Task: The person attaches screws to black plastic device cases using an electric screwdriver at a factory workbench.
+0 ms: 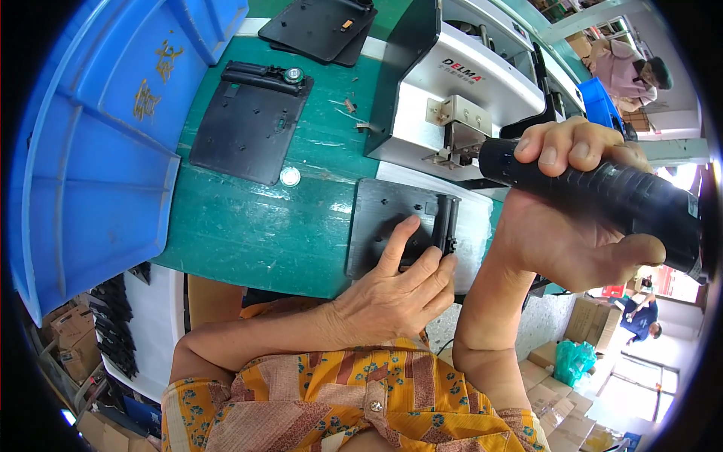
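My right hand (561, 203) is wrapped around a black cylindrical electric screwdriver (602, 188), held raised at the right. The tool's narrower end points left, towards the metal nose of a silver-grey machine (482, 83); the bit cannot be made out. On the table below the machine lies a black plastic plate (384, 203) with a ridged bar along its right side. Across its near part rests my left hand (403, 290), index finger stretched out and the other fingers slightly bent beside the bar. The left thumb is hidden.
Another black plate (252, 124) with a small round disc lies left on the green table (233, 233). A second disc (290, 176) is beside it. More plates (320, 30) are stacked behind. A blue bin (105, 151) stands left; boxes and two people appear at right.
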Demonstrator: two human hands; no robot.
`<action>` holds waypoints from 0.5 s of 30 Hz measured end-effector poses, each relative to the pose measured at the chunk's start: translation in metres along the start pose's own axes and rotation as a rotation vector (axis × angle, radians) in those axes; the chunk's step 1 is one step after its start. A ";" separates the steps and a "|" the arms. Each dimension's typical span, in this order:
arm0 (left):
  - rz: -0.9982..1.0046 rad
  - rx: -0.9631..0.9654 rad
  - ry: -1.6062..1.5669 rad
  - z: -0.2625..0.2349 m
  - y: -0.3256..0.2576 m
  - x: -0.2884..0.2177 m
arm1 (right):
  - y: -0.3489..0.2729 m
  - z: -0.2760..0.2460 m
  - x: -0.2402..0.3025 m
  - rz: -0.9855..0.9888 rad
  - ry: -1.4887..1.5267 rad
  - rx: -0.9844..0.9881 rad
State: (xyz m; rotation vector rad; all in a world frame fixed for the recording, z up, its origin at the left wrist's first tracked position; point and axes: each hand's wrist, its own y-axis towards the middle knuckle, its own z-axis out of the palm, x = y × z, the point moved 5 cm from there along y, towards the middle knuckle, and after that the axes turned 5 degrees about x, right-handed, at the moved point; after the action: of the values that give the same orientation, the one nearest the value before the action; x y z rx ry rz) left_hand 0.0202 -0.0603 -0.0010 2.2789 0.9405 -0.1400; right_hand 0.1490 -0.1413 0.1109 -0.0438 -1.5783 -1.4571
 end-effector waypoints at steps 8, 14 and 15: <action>-0.009 0.011 -0.012 -0.002 0.000 0.000 | 0.001 0.004 0.012 -0.002 -0.068 0.057; -0.004 0.005 0.001 -0.001 0.001 0.000 | 0.001 0.001 0.007 -0.012 -0.067 0.052; -0.004 0.002 0.003 -0.001 0.001 0.000 | 0.001 0.001 0.005 -0.009 -0.047 0.051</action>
State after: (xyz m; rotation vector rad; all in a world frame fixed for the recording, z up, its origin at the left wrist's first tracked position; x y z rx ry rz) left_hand 0.0203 -0.0602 0.0003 2.2801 0.9467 -0.1389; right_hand 0.1461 -0.1436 0.1148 -0.0415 -1.6551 -1.4306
